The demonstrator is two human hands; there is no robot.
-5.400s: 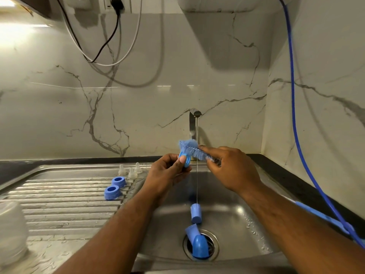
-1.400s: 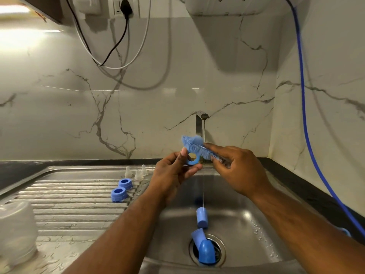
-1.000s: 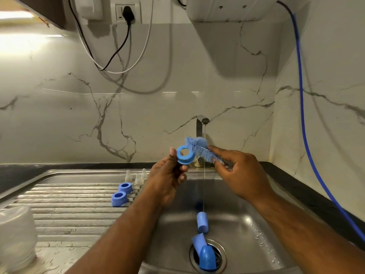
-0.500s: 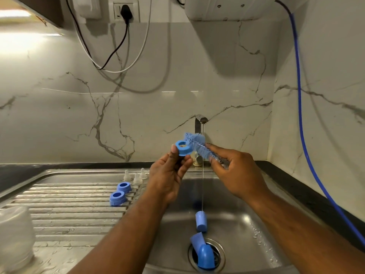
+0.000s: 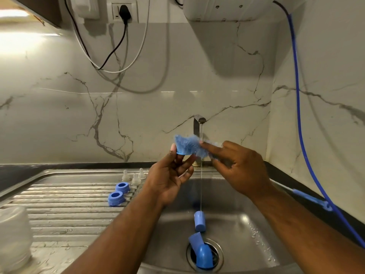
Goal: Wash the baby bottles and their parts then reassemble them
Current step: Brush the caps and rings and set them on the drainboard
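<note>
Below lie three nipples (image 5: 135,178), two rings (image 5: 116,198), two caps (image 5: 199,221).

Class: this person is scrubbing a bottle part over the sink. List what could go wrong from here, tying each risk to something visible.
1. The left hand pinches the blue ring by fingertips only while the right hand works the brush against it; wet, it may slip into the sink.
2. The tap runs while a blue cap lies across the drain, so water might drain slowly.
</note>
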